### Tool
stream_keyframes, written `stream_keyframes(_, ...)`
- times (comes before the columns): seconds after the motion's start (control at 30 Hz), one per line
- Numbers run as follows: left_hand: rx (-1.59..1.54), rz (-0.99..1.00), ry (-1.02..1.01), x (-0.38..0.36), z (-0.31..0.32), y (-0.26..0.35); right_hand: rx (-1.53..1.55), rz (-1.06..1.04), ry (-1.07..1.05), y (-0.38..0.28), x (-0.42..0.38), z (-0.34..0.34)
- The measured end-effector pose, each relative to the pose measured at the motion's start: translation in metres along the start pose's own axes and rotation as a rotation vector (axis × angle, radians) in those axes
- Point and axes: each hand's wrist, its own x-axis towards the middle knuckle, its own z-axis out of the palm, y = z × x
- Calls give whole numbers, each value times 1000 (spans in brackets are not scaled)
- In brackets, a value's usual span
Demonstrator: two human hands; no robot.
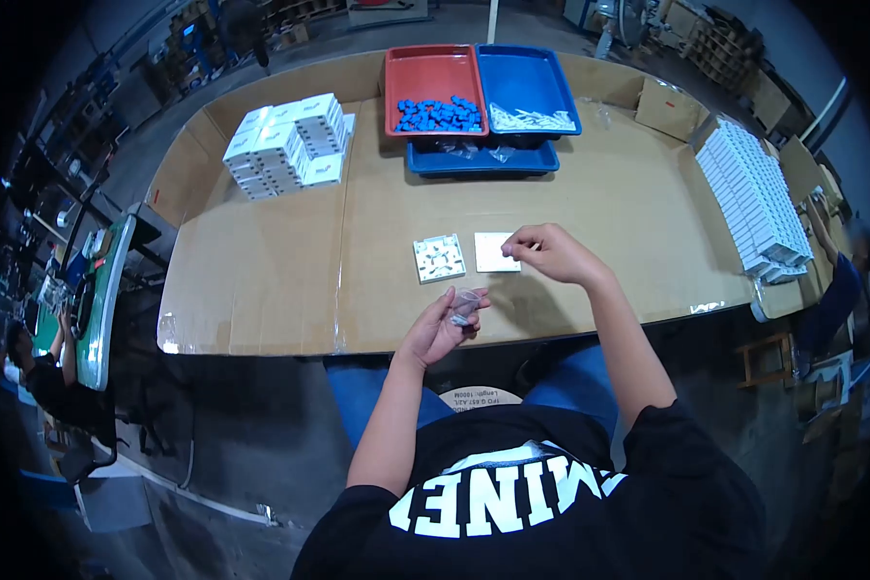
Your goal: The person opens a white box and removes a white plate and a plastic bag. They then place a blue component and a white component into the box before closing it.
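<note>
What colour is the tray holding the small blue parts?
Red tray, seen in the head view, beside a blue tray.

The small clear plastic bag (465, 304) pinched in the left hand (445, 327) is partly covered by the fingers, and its contents are too small to make out. Whatever the right hand (549, 254) grips between its fingertips is hidden behind them; the hand also covers a corner of the flat white rectangular plate (494, 251). The low blue plastic tray (481, 159) is half hidden under the red plastic tray (433, 77) and the second blue plastic tray (527, 81). The blue pieces (439, 115) in the red one blur together. Printing on the round label (480, 396) between the knees is unreadable.
</note>
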Motion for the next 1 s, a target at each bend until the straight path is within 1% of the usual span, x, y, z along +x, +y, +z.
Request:
stream_keyframes(0.13, -6, 30, -38, 1, -7, -2, 27, 22, 49, 41, 29, -32)
stream_keyframes(0.2, 47, 36, -24, 0, -10, -4, 63, 14, 116, 71, 54, -49)
stream_keyframes(0.27, 55, 40, -24, -1, -8, -4, 41, 9, 139, 96, 86, -70)
stream_keyframes(0.33, 57, 39, -15, 0, -5, -2, -120, -22, 252, 112, 119, -90)
stream_keyframes(0.37, 68, 20, -24, 2, -12, -3, -116, -33, 256, 117, 132, -98)
stream_keyframes(0.4, 83, 29, -26, 3, -10, -2, -224, -30, 347, 118, 147, -107)
stream_keyframes(0.43, 19, 1, -46, 1, -4, 1, -330, -28, 440, 119, 164, -116)
stream_keyframes(0.47, -50, -30, -63, 1, -3, 1, -326, -41, 446, 120, 182, -123)
stream_keyframes(0.53, -31, -45, -71, 4, -6, 2, -472, 1, 596, 135, 216, -126)
stream_keyframes(0.57, -55, -52, -68, 4, -5, 2, -453, 16, 620, 142, 231, -127)
stream_keyframes(0.6, -80, -58, -67, 5, -3, 2, -444, 21, 617, 140, 239, -125)
stream_keyframes(0.67, -108, -62, -71, 6, 0, 3, -566, 97, 596, 125, 253, -125)
stream_keyframes(0.73, -108, -73, -44, 6, 5, 6, -566, 72, 567, 131, 272, -125)
stream_keyframes(0.8, -128, -75, -29, 4, 7, 7, -613, -5, 620, 137, 286, -122)
stream_keyframes(0.87, -151, -78, -23, 6, 5, 6, -643, 7, 583, 143, 296, -122)
stream_keyframes(0.93, -104, -62, -25, 5, 3, 4, -763, 2, 548, 155, 304, -121)
stream_keyframes(1.0, -109, -65, -21, 5, 3, 5, -732, 26, 570, 163, 311, -123)
